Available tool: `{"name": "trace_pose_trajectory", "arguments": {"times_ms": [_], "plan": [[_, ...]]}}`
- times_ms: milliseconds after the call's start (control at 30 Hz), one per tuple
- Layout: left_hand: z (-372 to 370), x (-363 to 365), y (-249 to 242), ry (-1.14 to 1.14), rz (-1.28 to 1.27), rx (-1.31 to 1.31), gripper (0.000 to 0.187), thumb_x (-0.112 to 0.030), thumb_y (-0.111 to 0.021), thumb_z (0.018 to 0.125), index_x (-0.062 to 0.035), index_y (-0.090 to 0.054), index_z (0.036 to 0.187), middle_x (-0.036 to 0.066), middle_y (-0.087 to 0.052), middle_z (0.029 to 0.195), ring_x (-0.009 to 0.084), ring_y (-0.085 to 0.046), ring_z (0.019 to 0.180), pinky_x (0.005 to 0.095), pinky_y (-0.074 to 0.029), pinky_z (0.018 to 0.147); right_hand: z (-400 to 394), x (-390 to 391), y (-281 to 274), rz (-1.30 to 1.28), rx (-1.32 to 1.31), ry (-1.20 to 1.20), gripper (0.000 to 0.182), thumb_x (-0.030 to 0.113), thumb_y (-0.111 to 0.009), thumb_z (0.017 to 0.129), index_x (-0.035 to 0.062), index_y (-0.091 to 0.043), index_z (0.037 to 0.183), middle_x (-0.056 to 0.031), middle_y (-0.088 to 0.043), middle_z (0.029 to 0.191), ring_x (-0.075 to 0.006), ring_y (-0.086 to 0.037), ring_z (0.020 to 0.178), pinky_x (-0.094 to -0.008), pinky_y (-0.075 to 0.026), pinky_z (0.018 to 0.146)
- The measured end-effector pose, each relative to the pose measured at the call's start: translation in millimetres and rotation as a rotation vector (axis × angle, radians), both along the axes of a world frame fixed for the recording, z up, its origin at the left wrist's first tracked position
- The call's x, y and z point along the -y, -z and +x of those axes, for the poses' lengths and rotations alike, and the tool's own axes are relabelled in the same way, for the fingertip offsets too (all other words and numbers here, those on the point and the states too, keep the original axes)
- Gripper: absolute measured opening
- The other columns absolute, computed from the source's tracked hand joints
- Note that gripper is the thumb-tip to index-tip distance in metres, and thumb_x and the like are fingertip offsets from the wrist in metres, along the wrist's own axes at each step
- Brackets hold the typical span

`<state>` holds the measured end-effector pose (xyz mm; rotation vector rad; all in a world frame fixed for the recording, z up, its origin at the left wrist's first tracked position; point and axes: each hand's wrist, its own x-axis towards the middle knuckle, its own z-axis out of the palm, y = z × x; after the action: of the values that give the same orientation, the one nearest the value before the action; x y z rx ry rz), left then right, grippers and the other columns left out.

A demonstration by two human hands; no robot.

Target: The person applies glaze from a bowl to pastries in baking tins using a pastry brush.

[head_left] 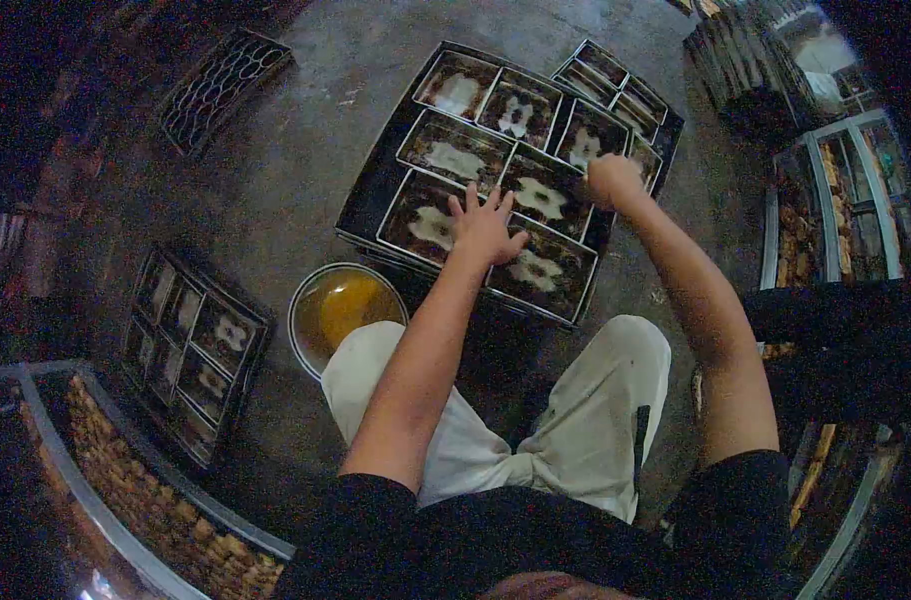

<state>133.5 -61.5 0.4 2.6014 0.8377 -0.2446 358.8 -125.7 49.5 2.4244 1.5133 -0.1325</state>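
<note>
Stacked rectangular metal pans with thin bright rims lie in front of me, dark brown inside with pale patches on their bottoms. My left hand rests over the meeting rims of the nearer pans, fingers spread, holding nothing. Farther right, my right hand is closed above the rim of a right-hand pan; whatever its fingers hold, if anything, is hidden. By my left knee stands a round bowl with yellow-orange liquid in it.
Another group of pans lies on the floor at left. Behind it is a dark rack with round openings. Crates of brown pieces stand at lower left and right. A ridged dark stack stands at back right.
</note>
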Motion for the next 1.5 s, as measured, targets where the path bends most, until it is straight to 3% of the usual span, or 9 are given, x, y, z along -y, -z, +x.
{"name": "trace_pose_trajectory", "arguments": {"times_ms": [233, 367, 633, 767, 900, 1067, 1267, 1433, 1500], "plan": [[0.1, 0.3, 20.2, 0.004, 0.040, 0.088, 0.079, -0.057, -0.053, 0.074, -0.0161, -0.027, 0.137, 0.007, -0.024, 0.143, 0.0386, -0.012, 0.131, 0.0654, -0.009, 0.099, -39.9, -5.1, -14.8, -0.261, -0.154, 0.063, 0.025, 0.018, -0.062, 0.062, -0.0025, -0.064, 0.076, -0.0214, -0.063, 0.077, -0.0352, -0.063, 0.073, -0.0418, -0.052, 0.067], [-5.0, 2.3, 8.2, 0.010, 0.020, 0.036, 0.078, -0.054, -0.051, 0.076, -0.0168, -0.024, 0.139, 0.005, -0.021, 0.144, 0.0371, -0.008, 0.132, 0.0606, -0.008, 0.102, -32.5, -2.1, -12.3, 0.161, 0.055, 0.093, 0.021, 0.016, -0.060, 0.066, -0.0011, -0.064, 0.077, -0.0201, -0.063, 0.079, -0.0348, -0.063, 0.075, -0.0425, -0.052, 0.068], [-6.8, 1.8, 3.3, -0.014, -0.035, 0.022, 0.079, -0.053, -0.051, 0.077, -0.0161, -0.021, 0.140, 0.004, -0.020, 0.145, 0.0363, -0.008, 0.133, 0.0588, -0.008, 0.103, -68.5, 0.2, 0.8, 0.008, -0.167, 0.090, 0.029, 0.029, -0.058, 0.074, 0.0017, -0.066, 0.078, -0.0195, -0.064, 0.082, -0.0352, -0.063, 0.075, -0.0418, -0.051, 0.070], [-5.7, 3.9, 3.4, -0.021, -0.029, 0.032, 0.079, -0.053, -0.051, 0.077, -0.0154, -0.020, 0.140, 0.004, -0.021, 0.145, 0.0368, -0.009, 0.132, 0.0595, -0.009, 0.102, -32.0, -14.8, 14.9, 0.327, -0.579, 0.328, 0.037, 0.034, -0.056, 0.078, -0.0018, -0.065, 0.077, -0.0235, -0.061, 0.074, -0.0369, -0.062, 0.075, -0.0419, -0.048, 0.068], [-4.0, 7.7, 4.5, -0.032, -0.002, 0.017, 0.079, -0.053, -0.050, 0.078, -0.0149, -0.019, 0.140, 0.003, -0.021, 0.145, 0.0367, -0.009, 0.132, 0.0599, -0.009, 0.102, -39.3, -13.8, 49.5, 0.401, -0.390, 0.488, 0.037, 0.036, -0.054, 0.079, 0.0017, -0.066, 0.082, -0.0196, -0.064, 0.087, -0.0342, -0.062, 0.081, -0.0416, -0.049, 0.071], [-10.0, 5.5, 4.6, 0.000, -0.015, 0.080, 0.073, -0.047, -0.052, 0.078, -0.0136, -0.025, 0.138, 0.005, -0.025, 0.143, 0.0367, -0.013, 0.131, 0.0603, -0.011, 0.101, -27.3, 1.9, 57.2, 0.098, -0.577, 0.258, 0.042, 0.038, -0.059, 0.073, -0.0026, -0.065, 0.082, -0.0224, -0.063, 0.085, -0.0359, -0.062, 0.081, -0.0434, -0.048, 0.074], [-48.5, -29.4, -6.0, -0.054, 0.005, 0.187, 0.058, -0.040, -0.051, 0.080, -0.0128, -0.040, 0.129, 0.007, -0.033, 0.138, 0.0351, -0.022, 0.128, 0.0578, -0.017, 0.100, -71.0, 27.5, -23.8, 0.301, -0.506, 0.243, 0.032, 0.029, -0.055, 0.080, -0.0014, -0.064, 0.080, -0.0159, -0.061, 0.067, -0.0236, -0.058, 0.060, -0.0356, -0.045, 0.059], [-137.9, -71.1, -25.0, -0.398, 0.051, 0.061, 0.052, -0.039, -0.051, 0.080, -0.0124, -0.047, 0.125, 0.009, -0.041, 0.133, 0.0330, -0.029, 0.125, 0.0501, -0.022, 0.100, -138.3, 28.5, -14.5, 0.216, -1.013, 0.065, 0.026, 0.022, -0.051, 0.085, -0.0027, -0.059, 0.084, -0.0050, -0.058, 0.065, -0.0122, -0.054, 0.060, -0.0299, -0.043, 0.055], [-169.8, -79.5, -39.9, -0.554, 0.003, -0.055, 0.054, -0.040, -0.051, 0.080, -0.0125, -0.046, 0.126, 0.010, -0.041, 0.133, 0.0334, -0.029, 0.125, 0.0497, -0.022, 0.101, -184.4, 15.4, -9.9, 0.089, -0.949, -0.054, 0.026, 0.022, -0.052, 0.085, -0.0025, -0.059, 0.082, -0.0090, -0.059, 0.068, -0.0174, -0.055, 0.061, -0.0330, -0.043, 0.057]]}}
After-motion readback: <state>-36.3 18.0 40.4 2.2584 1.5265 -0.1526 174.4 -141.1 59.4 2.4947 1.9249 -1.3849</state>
